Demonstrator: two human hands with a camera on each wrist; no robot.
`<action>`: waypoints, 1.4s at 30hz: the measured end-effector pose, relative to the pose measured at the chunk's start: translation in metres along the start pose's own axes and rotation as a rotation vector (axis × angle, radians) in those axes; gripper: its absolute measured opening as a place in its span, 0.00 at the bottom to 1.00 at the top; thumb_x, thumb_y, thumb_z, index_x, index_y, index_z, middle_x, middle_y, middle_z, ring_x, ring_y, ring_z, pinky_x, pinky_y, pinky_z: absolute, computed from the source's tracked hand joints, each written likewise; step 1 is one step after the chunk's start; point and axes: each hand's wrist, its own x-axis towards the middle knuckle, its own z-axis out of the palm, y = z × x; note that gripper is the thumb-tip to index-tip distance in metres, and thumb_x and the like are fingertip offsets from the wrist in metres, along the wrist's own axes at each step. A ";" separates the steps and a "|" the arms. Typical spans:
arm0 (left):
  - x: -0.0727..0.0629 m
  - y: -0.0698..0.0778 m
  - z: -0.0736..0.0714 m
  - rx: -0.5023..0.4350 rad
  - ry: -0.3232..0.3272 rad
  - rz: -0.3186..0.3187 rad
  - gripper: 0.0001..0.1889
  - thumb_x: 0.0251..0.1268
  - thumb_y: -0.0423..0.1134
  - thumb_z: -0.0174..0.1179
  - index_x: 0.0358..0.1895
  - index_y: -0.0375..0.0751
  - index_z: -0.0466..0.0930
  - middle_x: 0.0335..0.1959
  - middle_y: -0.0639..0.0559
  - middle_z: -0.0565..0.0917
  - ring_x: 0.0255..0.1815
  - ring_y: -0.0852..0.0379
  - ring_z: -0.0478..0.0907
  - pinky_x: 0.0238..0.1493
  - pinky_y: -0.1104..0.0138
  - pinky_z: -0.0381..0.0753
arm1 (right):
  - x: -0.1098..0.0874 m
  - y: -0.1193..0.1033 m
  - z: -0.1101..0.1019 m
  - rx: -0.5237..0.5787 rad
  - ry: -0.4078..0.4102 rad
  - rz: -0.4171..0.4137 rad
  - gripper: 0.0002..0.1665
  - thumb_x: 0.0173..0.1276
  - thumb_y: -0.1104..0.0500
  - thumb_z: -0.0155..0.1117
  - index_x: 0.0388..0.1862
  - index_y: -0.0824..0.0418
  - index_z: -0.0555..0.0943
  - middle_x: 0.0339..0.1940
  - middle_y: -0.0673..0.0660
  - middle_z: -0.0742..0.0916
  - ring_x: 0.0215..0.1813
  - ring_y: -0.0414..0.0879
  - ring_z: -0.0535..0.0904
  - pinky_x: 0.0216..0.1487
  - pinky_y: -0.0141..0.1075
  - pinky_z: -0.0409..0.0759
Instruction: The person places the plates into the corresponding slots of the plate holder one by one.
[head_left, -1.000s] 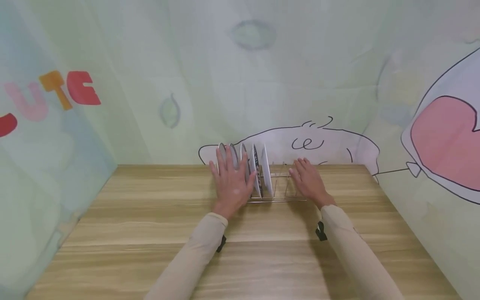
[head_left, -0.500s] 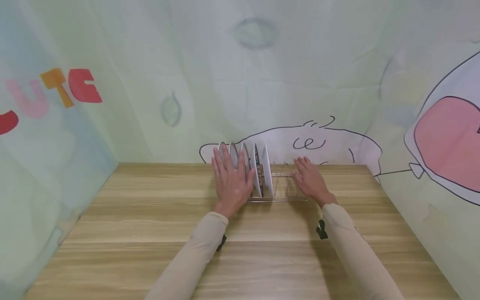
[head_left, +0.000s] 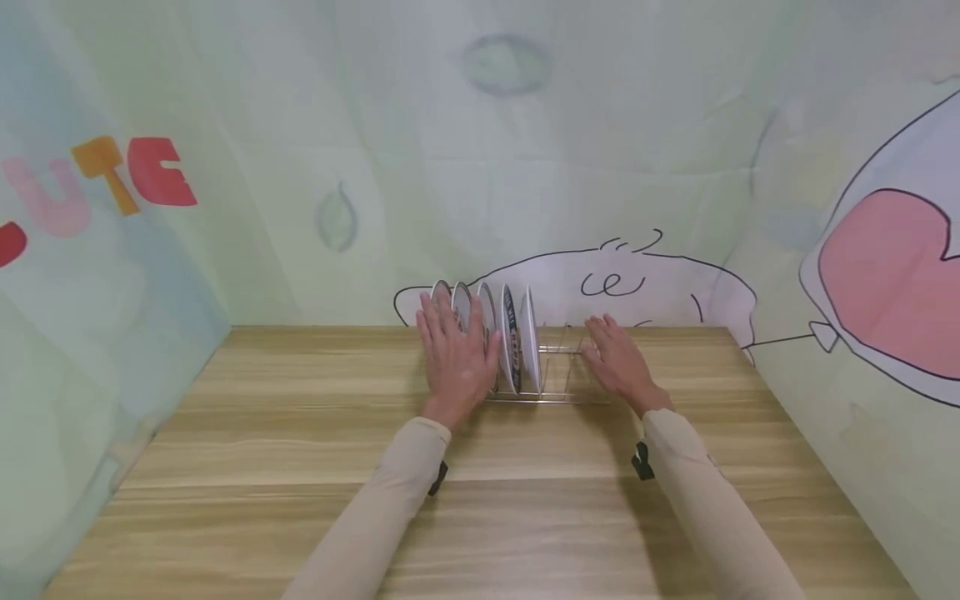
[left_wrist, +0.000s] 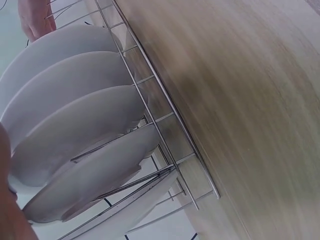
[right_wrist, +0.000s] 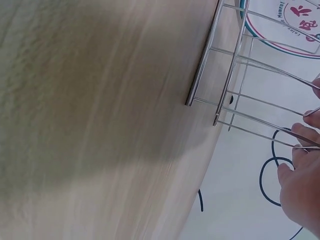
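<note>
Several white plates (head_left: pixel 531 337) stand on edge, side by side, in the left part of a wire dish rack (head_left: pixel 555 401) at the back of the table. My left hand (head_left: pixel 456 362) lies flat with straight fingers against the leftmost plates, hiding much of them. In the left wrist view the backs of the plates (left_wrist: pixel 75 120) lean between the rack's wires. At the rack's right end, my right hand (head_left: pixel 618 367) rests its extended fingers on the wires. The right wrist view shows those fingertips (right_wrist: pixel 299 155) at the wire uprights and one plate's printed face (right_wrist: pixel 295 22).
The rack's right slots hold no plates. Wood-grain table (head_left: pixel 315 417) stretches in front and to both sides. A printed cloth backdrop (head_left: pixel 300 125) closes off the back and sides, near the rack.
The view shifts slightly. The plates turn a little, so the dark print on one shows more; my left hand stays against the plates and my right hand stays at the rack's end.
</note>
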 end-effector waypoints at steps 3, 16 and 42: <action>0.001 -0.001 0.000 -0.012 0.000 -0.010 0.34 0.76 0.60 0.42 0.79 0.50 0.55 0.80 0.27 0.45 0.81 0.27 0.34 0.80 0.41 0.38 | -0.003 -0.001 0.000 0.009 0.006 0.001 0.34 0.76 0.54 0.43 0.76 0.68 0.61 0.78 0.66 0.65 0.82 0.63 0.49 0.81 0.56 0.48; 0.007 0.002 -0.001 -0.111 0.005 -0.090 0.36 0.75 0.62 0.40 0.79 0.48 0.55 0.79 0.26 0.44 0.81 0.29 0.36 0.79 0.38 0.37 | -0.016 -0.004 0.003 0.003 0.028 -0.029 0.35 0.74 0.55 0.46 0.76 0.69 0.60 0.77 0.67 0.67 0.81 0.66 0.50 0.79 0.60 0.52; 0.024 0.003 -0.008 -0.186 -0.118 -0.203 0.44 0.76 0.64 0.36 0.79 0.30 0.47 0.82 0.32 0.39 0.83 0.39 0.27 0.77 0.36 0.30 | -0.045 -0.013 0.011 -0.121 0.138 -0.085 0.38 0.71 0.50 0.50 0.75 0.67 0.65 0.75 0.65 0.72 0.76 0.66 0.61 0.72 0.63 0.65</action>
